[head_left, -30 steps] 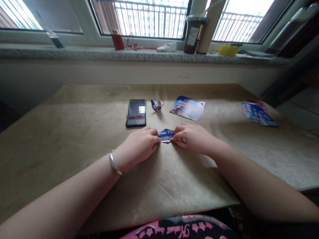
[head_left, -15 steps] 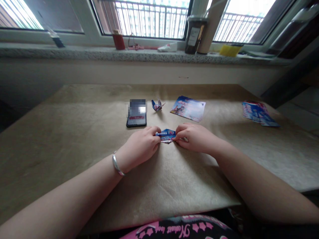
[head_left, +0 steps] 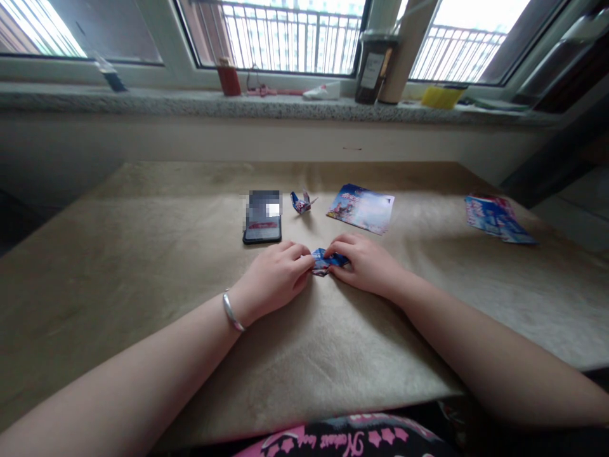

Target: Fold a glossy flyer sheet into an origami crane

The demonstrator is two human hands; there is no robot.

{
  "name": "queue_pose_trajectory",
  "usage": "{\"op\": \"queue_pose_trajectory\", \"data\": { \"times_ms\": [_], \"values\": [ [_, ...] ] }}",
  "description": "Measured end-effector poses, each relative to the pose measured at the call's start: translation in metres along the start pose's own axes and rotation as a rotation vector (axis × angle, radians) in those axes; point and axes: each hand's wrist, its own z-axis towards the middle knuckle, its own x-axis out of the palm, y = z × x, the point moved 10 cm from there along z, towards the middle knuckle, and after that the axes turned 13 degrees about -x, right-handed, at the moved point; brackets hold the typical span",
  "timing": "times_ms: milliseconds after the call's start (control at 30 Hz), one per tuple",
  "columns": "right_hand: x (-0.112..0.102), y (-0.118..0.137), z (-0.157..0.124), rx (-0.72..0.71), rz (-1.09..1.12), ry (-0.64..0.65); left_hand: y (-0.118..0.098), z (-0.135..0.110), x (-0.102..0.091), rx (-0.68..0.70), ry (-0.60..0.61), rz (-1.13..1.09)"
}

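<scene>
A small folded piece of blue printed paper (head_left: 321,261) lies on the table between my two hands. My left hand (head_left: 283,271) is closed on its left end, fingers bent and thumb tucked near the paper. From the other side my right hand (head_left: 364,263) grips the right part, with its fingertips on top and thumb at the near edge. The fingers hide both ends of the paper. Just beyond stands a folded paper crane (head_left: 301,202) in blue, white and red.
A black phone (head_left: 262,219) lies left of the crane. To the crane's right is a stack of printed sheets (head_left: 366,209); more printed sheets (head_left: 497,219) lie far right on the brown table (head_left: 166,266). Jars and small items stand on the stone windowsill (head_left: 295,109).
My right hand's fingers have moved inward over the folded paper, covering more of its right part. The left hand has shifted slightly to the right.
</scene>
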Motion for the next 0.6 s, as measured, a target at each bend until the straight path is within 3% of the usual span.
{"op": "queue_pose_trajectory", "data": {
  "times_ms": [367,600],
  "values": [
    [-0.001,-0.007,0.0,0.09,0.065,-0.014,-0.006,-0.001,-0.003,0.004,0.002,0.123],
    [-0.001,-0.011,0.001,0.08,0.064,-0.036,-0.003,-0.003,-0.006,0.002,-0.03,0.062]
  ]
}}
